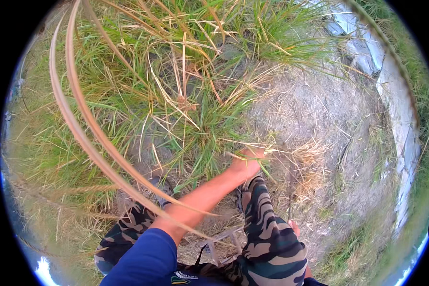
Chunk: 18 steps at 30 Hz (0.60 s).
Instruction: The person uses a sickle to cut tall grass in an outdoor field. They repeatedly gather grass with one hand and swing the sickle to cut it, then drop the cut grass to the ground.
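Observation:
My left hand (248, 163) reaches across in front of my camouflage-clad knees, slightly blurred. Its fingers are closed on a few green and dry grass blades (265, 172), which stick out on both sides of it. A grass clump (203, 143) grows just beyond and to the left. Of my right hand (294, 228) only a bit shows beside the right knee; the leg hides the rest. A thin dark line runs up from near it, perhaps a tool or a stalk; I cannot tell which.
Cut straw (309, 161) lies in a pile at right on the dry soil. A pale stone or concrete edging (400, 118) curves along the far right. Long dry blades (93, 143) arch close before the camera at left. Under me is part of a low seat frame (214, 252).

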Available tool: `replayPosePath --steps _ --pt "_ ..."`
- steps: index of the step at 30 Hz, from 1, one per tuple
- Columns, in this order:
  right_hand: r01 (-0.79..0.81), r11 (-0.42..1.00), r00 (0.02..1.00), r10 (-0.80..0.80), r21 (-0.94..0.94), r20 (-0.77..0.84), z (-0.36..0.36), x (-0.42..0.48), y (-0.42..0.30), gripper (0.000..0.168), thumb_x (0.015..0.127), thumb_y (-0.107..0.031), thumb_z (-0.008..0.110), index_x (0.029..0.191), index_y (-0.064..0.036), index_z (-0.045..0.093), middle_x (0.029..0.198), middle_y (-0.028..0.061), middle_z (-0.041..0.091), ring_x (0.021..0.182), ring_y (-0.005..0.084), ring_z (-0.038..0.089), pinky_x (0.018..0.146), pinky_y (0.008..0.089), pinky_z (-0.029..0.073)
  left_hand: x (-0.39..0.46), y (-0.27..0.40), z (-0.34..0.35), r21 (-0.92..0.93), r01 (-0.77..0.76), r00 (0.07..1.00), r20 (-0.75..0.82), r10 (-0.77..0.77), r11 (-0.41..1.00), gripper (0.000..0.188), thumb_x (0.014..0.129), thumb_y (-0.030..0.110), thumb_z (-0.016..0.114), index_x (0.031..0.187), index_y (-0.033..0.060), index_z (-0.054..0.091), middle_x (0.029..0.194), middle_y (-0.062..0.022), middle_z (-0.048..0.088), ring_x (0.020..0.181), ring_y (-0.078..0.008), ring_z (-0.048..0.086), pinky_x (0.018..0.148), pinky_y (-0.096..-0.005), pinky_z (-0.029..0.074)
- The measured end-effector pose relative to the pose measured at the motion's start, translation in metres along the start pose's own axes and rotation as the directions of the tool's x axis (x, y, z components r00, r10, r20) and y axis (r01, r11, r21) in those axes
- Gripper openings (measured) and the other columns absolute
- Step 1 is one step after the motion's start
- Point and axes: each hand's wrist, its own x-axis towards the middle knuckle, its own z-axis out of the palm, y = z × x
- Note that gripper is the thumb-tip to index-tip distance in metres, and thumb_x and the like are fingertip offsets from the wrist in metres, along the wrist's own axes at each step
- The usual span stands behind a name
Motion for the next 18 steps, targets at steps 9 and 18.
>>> replayPosePath --steps 9,18 --pt "-0.126 0.893 0.992 0.115 0.432 0.05 0.033 0.037 -0.084 0.039 0.095 -0.034 0.039 0.072 -0.004 0.045 0.054 0.0066 0.047 0.042 0.0135 0.047 0.04 0.0256 0.038 0.109 -0.116 -0.04 0.536 -0.263 0.864 -0.239 0.443 0.802 0.018 0.081 0.008 0.044 0.09 0.003 0.059 0.095 -0.0154 0.061 0.094 -0.0357 0.057 0.082 -0.0427 0.045" --pt "-0.008 0.979 0.992 -0.017 0.204 0.121 0.034 0.039 -0.103 0.037 0.094 -0.031 0.043 0.072 -0.003 0.048 0.053 0.0046 0.05 0.044 0.0127 0.049 0.042 0.0259 0.039 -0.003 -0.159 -0.112 0.642 0.208 0.921 -0.382 0.073 0.738 0.014 0.076 0.009 0.047 0.079 0.0039 0.06 0.07 -0.0122 0.062 0.069 -0.0272 0.06 0.074 -0.0432 0.041"
